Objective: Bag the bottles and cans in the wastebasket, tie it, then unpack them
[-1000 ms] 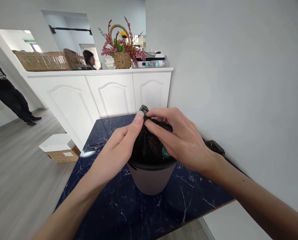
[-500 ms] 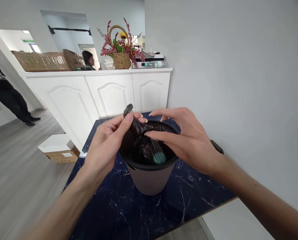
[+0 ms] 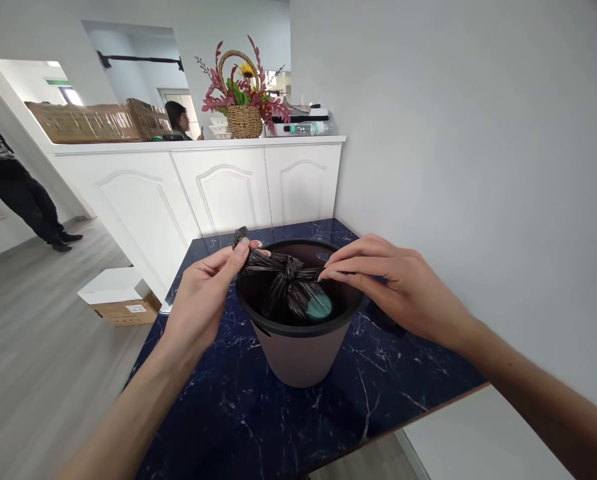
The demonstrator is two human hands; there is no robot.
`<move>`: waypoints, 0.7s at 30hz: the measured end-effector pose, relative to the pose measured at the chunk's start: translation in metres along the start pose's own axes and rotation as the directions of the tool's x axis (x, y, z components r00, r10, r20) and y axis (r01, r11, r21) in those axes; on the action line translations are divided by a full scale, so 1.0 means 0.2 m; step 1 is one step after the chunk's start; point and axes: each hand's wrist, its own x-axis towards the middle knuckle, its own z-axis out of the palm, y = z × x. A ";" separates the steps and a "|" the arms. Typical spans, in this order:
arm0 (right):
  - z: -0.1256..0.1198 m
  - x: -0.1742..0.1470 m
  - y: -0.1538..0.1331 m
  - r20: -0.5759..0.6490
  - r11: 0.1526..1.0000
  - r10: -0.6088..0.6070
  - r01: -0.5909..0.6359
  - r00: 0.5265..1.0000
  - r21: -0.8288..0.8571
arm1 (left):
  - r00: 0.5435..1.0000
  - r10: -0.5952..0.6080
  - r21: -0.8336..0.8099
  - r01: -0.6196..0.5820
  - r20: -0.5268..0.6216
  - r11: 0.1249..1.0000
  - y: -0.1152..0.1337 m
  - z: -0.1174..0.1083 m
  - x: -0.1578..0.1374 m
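Wider apart than half a second ago, the left hand (image 3: 203, 283) and the right hand (image 3: 398, 280) have drawn the thin black plastic bag (image 3: 299, 293) taut, its knot now showing midway between the two sets of fingertips. On the left, thumb and index finger pinch one twisted end, a crumpled tip poking up past the thumb. On the right, thumb and fingertips are pressed together on the other, narrower end. Below the fingers, the bag's body sits down inside the round taupe plastic bin with a black rim (image 3: 301, 360); whether it touches the bottom cannot be told. A green rounded shape (image 3: 319, 307) shows through the stretched film, just under the right fingertips. The bin stands upright beneath the fingers on a dark blue, white-veined tabletop (image 3: 233, 407). Beyond the fingertips is a white panelled cabinet (image 3: 231, 190).
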 end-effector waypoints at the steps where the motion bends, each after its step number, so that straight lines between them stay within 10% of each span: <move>1: 0.00 0.01 -0.01 -0.006 0.999 0.029 -0.028 1.000 0.027 | 1.000 -0.001 0.003 0.001 0.010 1.000 0.02 0.00 0.00; 13: 0.01 0.09 -0.14 0.064 0.925 0.233 -0.241 0.970 0.292 | 0.979 0.177 0.107 -0.188 0.106 0.976 0.31 0.17 -0.03; 21: -0.02 0.06 -0.15 0.147 0.890 0.242 -0.280 0.959 0.360 | 0.993 0.069 -0.144 -0.056 0.092 0.988 0.34 0.13 0.07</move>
